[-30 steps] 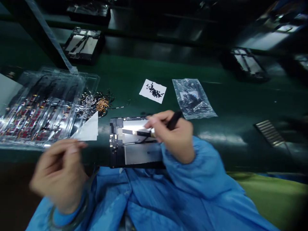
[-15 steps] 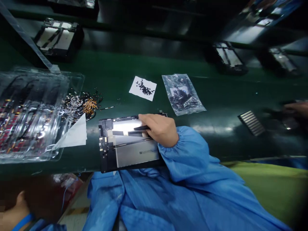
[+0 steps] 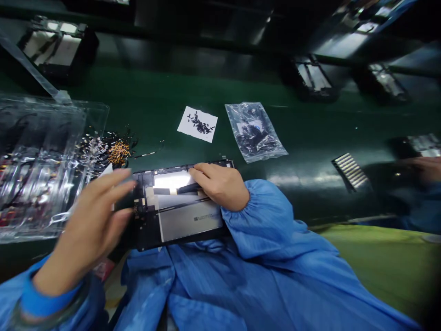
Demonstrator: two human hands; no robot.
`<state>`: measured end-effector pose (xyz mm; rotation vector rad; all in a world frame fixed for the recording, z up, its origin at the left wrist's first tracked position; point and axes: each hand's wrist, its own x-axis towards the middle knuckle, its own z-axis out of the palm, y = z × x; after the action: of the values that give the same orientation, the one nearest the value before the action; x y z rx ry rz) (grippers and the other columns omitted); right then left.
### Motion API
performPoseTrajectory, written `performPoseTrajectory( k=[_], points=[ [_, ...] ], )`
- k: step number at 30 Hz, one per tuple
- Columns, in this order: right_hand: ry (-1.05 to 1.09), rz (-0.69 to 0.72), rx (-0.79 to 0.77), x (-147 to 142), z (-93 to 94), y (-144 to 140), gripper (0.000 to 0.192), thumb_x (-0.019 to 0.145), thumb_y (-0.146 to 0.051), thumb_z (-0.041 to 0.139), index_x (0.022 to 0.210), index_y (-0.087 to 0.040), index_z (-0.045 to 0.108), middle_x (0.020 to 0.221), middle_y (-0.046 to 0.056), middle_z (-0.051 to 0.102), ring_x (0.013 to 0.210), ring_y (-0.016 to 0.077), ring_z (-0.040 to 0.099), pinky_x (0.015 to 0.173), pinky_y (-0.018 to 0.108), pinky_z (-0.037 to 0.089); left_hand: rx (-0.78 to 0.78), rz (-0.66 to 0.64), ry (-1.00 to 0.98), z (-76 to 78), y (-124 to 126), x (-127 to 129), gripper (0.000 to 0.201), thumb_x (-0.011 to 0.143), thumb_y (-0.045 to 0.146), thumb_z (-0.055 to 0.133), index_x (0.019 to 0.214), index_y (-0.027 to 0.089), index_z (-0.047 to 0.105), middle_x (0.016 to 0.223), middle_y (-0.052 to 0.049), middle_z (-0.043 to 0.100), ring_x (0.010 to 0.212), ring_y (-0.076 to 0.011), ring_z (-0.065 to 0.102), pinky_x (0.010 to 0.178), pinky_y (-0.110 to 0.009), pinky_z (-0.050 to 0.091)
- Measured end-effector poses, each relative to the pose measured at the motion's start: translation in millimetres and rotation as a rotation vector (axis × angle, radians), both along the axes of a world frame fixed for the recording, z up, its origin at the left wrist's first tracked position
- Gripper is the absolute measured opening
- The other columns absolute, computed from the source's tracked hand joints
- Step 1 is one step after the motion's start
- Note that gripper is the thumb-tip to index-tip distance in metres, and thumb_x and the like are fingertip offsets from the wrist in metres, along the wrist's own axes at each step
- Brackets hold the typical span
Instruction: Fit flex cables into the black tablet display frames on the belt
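Observation:
An opened tablet (image 3: 189,220) lies in front of me, its battery and dark circuit parts bare. My right hand (image 3: 222,185) rests on its upper right part, fingers curled. A dark, slender tip, seemingly of black tweezers (image 3: 189,187), sticks out from under those fingers; the rest is hidden by the hand. My left hand (image 3: 98,216) is blurred, in the air just left of the tablet, fingers stretched and apart with nothing seen in them. Beyond it lies a pile of small cabled parts with gold-coloured ends (image 3: 118,151).
Clear plastic trays (image 3: 31,184) of parts stand at left. Behind the tablet lie a white sheet with small black pieces (image 3: 198,125) and a clear bag (image 3: 255,133). Other devices (image 3: 313,78) sit along the back. At right are a striped block (image 3: 349,171) and another person's hand (image 3: 427,168).
My left hand has come up from the lower left to beside the tablet. My right hand stays on the tablet. The whole view has shifted slightly.

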<state>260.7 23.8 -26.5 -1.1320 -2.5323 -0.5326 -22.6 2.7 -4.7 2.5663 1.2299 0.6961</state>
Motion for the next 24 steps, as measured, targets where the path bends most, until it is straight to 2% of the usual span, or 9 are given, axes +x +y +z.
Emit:
performPoseTrajectory(
  k=[3, 5, 7, 10, 15, 24],
  points=[
    [0.012, 0.006, -0.003, 0, -0.6, 1, 0.027, 0.096, -0.009, 0.043, 0.097, -0.014, 0.07, 0.092, 0.005, 0.073, 0.067, 0.0123, 0.058, 0.057, 0.029, 0.035, 0.063, -0.172, 0.094, -9.9, 21, 39, 0.034, 0.096, 0.023, 0.044, 0.129, 0.014, 0.05, 0.141, -0.014, 0.052, 0.134, -0.0266, 0.046, 0.111, -0.047, 0.04],
    [0.014, 0.005, -0.008, 0, -1.4, 1, 0.027, 0.097, -0.011, 0.043, 0.096, -0.015, 0.07, 0.092, 0.005, 0.073, 0.067, 0.0123, 0.058, 0.057, 0.029, 0.035, 0.08, -0.217, 0.138, -18.6, 34, 60, 0.032, 0.097, 0.02, 0.04, 0.125, 0.013, 0.053, 0.136, -0.015, 0.057, 0.133, -0.0267, 0.048, 0.11, -0.048, 0.041],
    [0.011, -0.009, -0.026, -1, -2.3, 2, 0.029, 0.097, -0.011, 0.042, 0.095, -0.016, 0.07, 0.092, 0.005, 0.073, 0.066, 0.0121, 0.058, 0.056, 0.029, 0.034, 0.082, -0.244, 0.169, -26.0, 43, 71, 0.033, 0.096, 0.015, 0.037, 0.124, 0.013, 0.055, 0.133, -0.014, 0.06, 0.13, -0.025, 0.051, 0.109, -0.047, 0.042],
    [0.016, -0.032, -0.042, -2, -2.4, 1, 0.03, 0.098, -0.012, 0.041, 0.095, -0.016, 0.07, 0.089, 0.004, 0.073, 0.067, 0.0125, 0.058, 0.057, 0.03, 0.035, 0.104, -0.285, 0.217, -30.8, 47, 72, 0.036, 0.094, 0.009, 0.035, 0.123, 0.013, 0.057, 0.131, -0.014, 0.062, 0.127, -0.0244, 0.054, 0.107, -0.046, 0.043],
    [0.057, -0.04, 0.01, -2, 0.0, -2, 0.028, 0.097, -0.011, 0.044, 0.092, -0.015, 0.071, 0.08, 0.002, 0.071, 0.067, 0.013, 0.058, 0.058, 0.029, 0.036, 0.133, -0.307, 0.26, -27.6, 46, 68, 0.036, 0.094, 0.009, 0.037, 0.123, 0.012, 0.057, 0.137, -0.015, 0.057, 0.129, -0.0271, 0.053, 0.103, -0.047, 0.046],
    [0.082, -0.039, -0.013, -1, -3.4, 0, 0.028, 0.097, -0.011, 0.044, 0.093, -0.016, 0.071, 0.086, 0.003, 0.072, 0.069, 0.0131, 0.058, 0.059, 0.03, 0.036, 0.143, -0.316, 0.245, -28.7, 48, 70, 0.034, 0.094, 0.009, 0.037, 0.12, 0.01, 0.058, 0.133, -0.017, 0.06, 0.126, -0.0274, 0.055, 0.099, -0.044, 0.048]
  ],
)
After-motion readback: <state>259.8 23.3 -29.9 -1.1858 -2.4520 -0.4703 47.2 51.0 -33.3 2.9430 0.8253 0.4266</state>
